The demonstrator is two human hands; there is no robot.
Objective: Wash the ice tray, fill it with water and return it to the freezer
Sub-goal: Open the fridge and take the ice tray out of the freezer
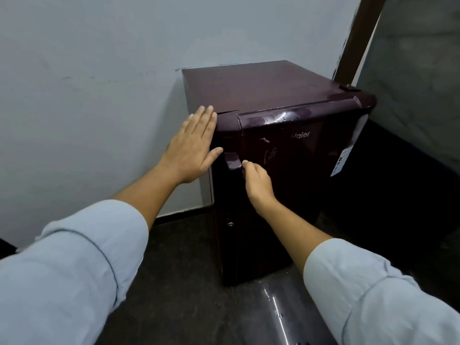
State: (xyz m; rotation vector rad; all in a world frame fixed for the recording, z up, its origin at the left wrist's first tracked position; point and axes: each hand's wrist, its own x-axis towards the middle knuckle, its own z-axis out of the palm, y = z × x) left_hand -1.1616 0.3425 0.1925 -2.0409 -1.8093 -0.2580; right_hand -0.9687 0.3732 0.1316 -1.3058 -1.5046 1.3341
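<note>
Leftmost, a pale blue woven cloth sleeve [69,270] is reaching forward over the dark, faintly speckled stone floor [186,270], with a matte, scuffed grey-white plaster wall [87,70] rising behind it. Further along, the left hand [194,145] is lying flat and wide, fingers straight and together. Its palm is pressing against the upper left side of the squat, box-shaped maroon metal fridge [261,88], just at the rounded front corner. The fridge is standing on the floor in the room's corner with its door sitting closed, so its inside cannot be seen. Its flat top is looking dull, while the curved door cap is shining and showing scratches.

Just right of the left thumb, the glossy maroon moulded door handle [232,161] is jutting from the door edge. The right hand [257,183] is gripping it, fingers curled at its right edge and thumb tip touching it. Below, a small round metal keyhole [230,223] is glinting. Silver brand lettering [301,135] is running across the door, and a white paper sticker [342,160] is clinging to the fridge's right side. A brown wooden frame [358,33] is slanting up behind.
</note>
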